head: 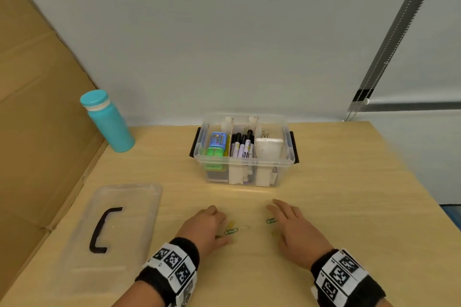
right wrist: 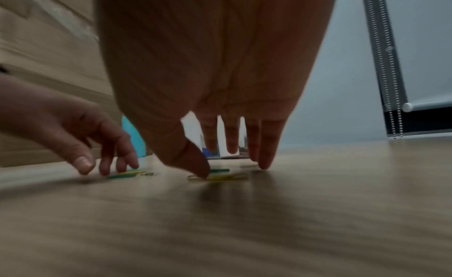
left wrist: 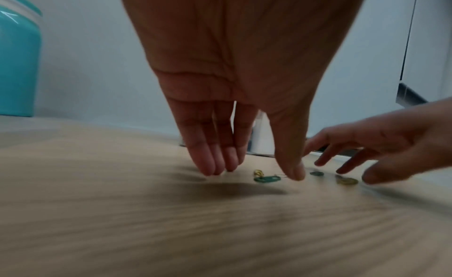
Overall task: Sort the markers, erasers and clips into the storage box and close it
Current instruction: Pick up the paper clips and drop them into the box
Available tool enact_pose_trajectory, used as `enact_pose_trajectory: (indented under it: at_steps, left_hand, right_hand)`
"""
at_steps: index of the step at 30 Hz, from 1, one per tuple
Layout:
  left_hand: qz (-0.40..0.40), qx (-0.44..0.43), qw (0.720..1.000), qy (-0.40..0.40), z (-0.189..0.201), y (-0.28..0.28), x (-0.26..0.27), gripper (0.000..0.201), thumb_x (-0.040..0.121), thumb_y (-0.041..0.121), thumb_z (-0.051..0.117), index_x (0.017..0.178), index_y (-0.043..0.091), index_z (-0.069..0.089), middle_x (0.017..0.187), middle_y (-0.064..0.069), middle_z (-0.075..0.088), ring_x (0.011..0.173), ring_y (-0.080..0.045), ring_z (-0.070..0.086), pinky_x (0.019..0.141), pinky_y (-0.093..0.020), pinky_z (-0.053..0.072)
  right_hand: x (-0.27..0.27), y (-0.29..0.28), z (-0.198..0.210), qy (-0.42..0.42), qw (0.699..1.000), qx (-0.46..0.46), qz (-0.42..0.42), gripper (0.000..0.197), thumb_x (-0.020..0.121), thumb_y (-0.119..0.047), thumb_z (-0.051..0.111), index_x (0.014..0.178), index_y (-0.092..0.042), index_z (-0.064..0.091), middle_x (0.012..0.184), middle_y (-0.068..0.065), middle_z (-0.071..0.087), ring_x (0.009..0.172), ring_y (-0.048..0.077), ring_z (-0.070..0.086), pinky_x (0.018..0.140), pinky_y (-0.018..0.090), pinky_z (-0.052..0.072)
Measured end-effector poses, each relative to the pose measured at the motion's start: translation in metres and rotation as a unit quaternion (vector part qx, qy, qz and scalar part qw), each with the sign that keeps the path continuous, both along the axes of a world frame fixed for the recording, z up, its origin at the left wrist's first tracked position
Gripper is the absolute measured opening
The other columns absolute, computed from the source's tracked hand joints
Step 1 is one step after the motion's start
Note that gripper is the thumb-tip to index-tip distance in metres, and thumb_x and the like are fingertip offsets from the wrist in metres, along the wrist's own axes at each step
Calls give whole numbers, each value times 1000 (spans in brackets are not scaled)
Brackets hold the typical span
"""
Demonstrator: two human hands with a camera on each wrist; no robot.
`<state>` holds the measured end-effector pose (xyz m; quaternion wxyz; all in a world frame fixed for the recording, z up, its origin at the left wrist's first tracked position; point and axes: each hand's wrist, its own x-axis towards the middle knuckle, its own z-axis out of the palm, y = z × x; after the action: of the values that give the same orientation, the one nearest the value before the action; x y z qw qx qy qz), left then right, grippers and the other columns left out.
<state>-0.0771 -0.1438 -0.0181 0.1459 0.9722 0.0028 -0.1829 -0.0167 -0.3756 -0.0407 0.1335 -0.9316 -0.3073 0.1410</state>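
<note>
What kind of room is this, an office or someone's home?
Probably an office or workroom, though I can't be sure. A plain wooden desk stands against a bare wall, a roller blind with a bead chain hangs at the right, and a clear storage box holds markers.

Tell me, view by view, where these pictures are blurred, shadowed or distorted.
Head view: mostly sharp, wide-angle bend at the edges; the clear lid looks hazy. Left wrist view: the table is streaked with blur, the left hand dark and casting a shadow by the paper clips. Right wrist view: same streaking, the right hand dim, with a shadow under its thumb.
</note>
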Motion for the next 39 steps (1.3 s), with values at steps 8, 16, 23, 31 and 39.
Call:
enact_pose_trajectory:
  at_steps: [8, 16, 23, 31, 39]
  left_hand:
    - [37, -35, 999, 7, -6, -18, 21, 24, 88, 27, 60, 109, 16, 61, 113, -2, 60, 102, -19, 58, 88, -31, 48]
    - [75, -56, 993, 67, -5, -17, 27, 20, 85, 20, 59, 104, 17, 61, 110, -2, 64, 101, -20, 61, 92, -31, 50]
    - [24, -2, 999, 43, -9, -21, 18, 15, 84, 16, 58, 99, 14, 60, 98, 0, 55, 101, -22, 58, 87, -30, 47]
    - [103, -180, 978, -29, -9, 9, 5, 7, 87, 15, 56, 90, 21, 54, 86, 6, 57, 78, -9, 54, 76, -21, 48]
    - [73, -161, 984, -25, -7, 5, -11, 17, 85, 17, 62, 101, 21, 63, 81, 9, 57, 79, -8, 54, 81, -22, 46]
  right_hand:
    - [3, 4, -6, -59, 996, -58, 32, 26, 97, -12, 43, 117, -16, 59, 117, 2, 52, 107, 19, 50, 74, 25, 36]
    - [17, 16, 9, 53, 996, -41, -55, 8, 90, -11, 46, 93, -18, 50, 99, 2, 51, 88, 16, 48, 73, 21, 34]
    - [16, 28, 9, 80, 990, -37, -107, 8, 91, -17, 51, 84, -21, 51, 92, 2, 55, 86, 18, 55, 62, 17, 38]
    - [13, 7, 6, 492, 668, 478, -289, 24, 91, 3, 33, 89, -2, 56, 72, 10, 52, 63, 20, 53, 58, 28, 49]
    - [-7, 39, -3, 160, 984, 77, 5, 16, 84, -30, 65, 89, -24, 52, 77, -12, 50, 66, 6, 47, 59, 17, 36]
